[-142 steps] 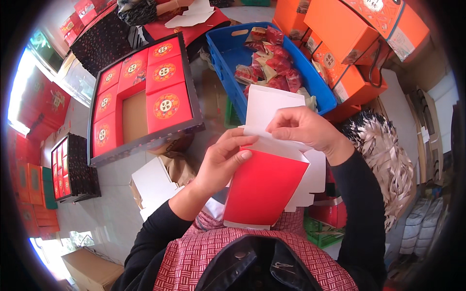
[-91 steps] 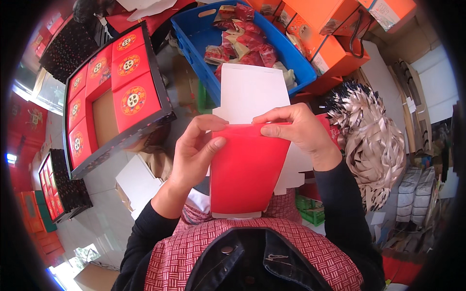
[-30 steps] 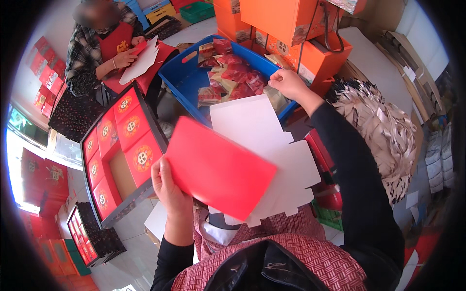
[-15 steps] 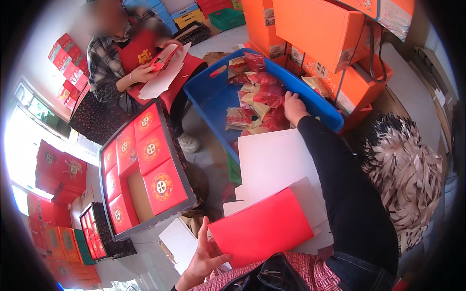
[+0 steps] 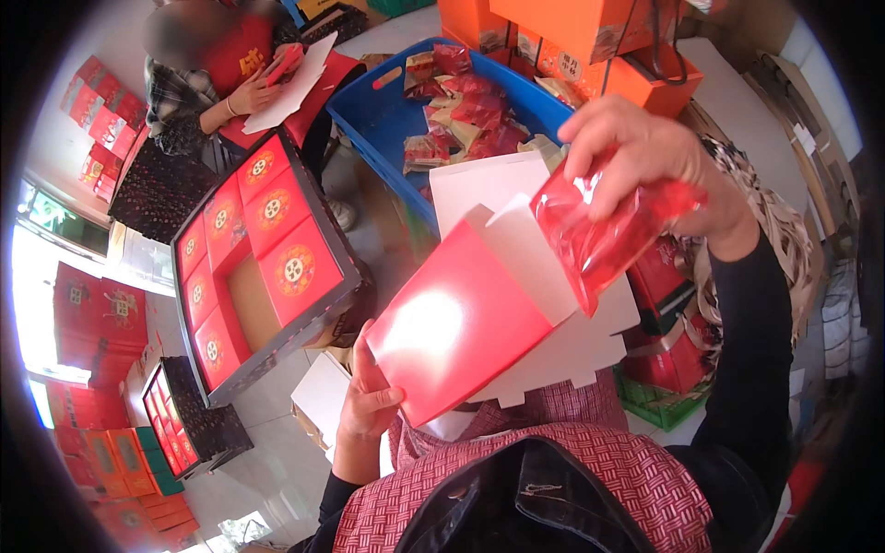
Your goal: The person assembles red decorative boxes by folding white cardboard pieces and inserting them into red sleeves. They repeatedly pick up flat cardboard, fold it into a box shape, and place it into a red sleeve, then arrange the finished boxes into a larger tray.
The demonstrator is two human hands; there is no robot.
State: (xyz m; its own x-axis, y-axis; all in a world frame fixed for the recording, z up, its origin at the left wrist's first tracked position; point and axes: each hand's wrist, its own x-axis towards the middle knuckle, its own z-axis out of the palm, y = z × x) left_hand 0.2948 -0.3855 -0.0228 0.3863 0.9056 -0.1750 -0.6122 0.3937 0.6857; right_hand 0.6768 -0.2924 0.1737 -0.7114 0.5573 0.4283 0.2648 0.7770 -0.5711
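Observation:
In my left hand [image 5: 371,401] is an opened red carton [image 5: 452,323], thumb on its face and fingers at its edge. Its white inner flaps [image 5: 525,253] stick out at the far right end. My right hand [image 5: 636,157] is closed on a shiny red plastic packet [image 5: 595,244], held up beside those flaps. More red and cream packets [image 5: 475,111] lie in the blue crate [image 5: 369,138] ahead. To the left is a black-edged display box [image 5: 355,288] of square red boxes [image 5: 300,267], with one bare cardboard gap [image 5: 258,300] among them.
A person [image 5: 235,92] at the far left holds a red piece and a white sheet. Orange gift boxes [image 5: 553,28] are stacked behind the crate. Pale ribbon bundles [image 5: 784,249] hang at the right, near a green basket [image 5: 659,405]. Flat white cartons [image 5: 323,396] lie by my left arm.
My right hand has come back from the blue crate with a red packet, now beside the carton. The left hand has tilted and raised the carton, whose end flaps now show.

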